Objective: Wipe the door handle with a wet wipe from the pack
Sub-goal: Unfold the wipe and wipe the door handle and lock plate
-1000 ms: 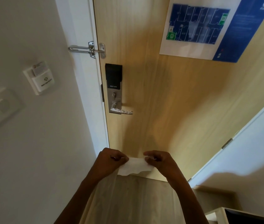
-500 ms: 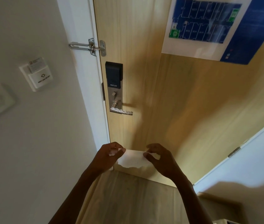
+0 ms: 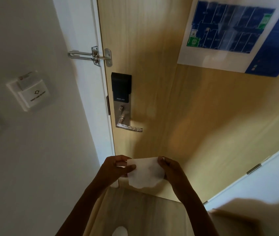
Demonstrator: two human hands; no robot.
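A white wet wipe (image 3: 144, 172) hangs spread out between my two hands, low in front of the wooden door (image 3: 161, 82). My left hand (image 3: 116, 167) pinches its left edge and my right hand (image 3: 171, 167) grips its right edge. The silver lever door handle (image 3: 129, 127) juts to the right from a smart lock plate (image 3: 121, 99), well above the wipe and apart from both hands. No pack of wipes is in view.
A metal swing latch (image 3: 92, 56) bridges the white door frame and the door above the lock. A key-card switch (image 3: 30, 91) sits on the left wall. A blue floor-plan sign (image 3: 229, 31) hangs on the door. A white door (image 3: 263, 181) stands at the right.
The wipe has been spread wider and hangs lower between my hands. My right hand now grips its edge again after loosening. The view has moved closer to the door.
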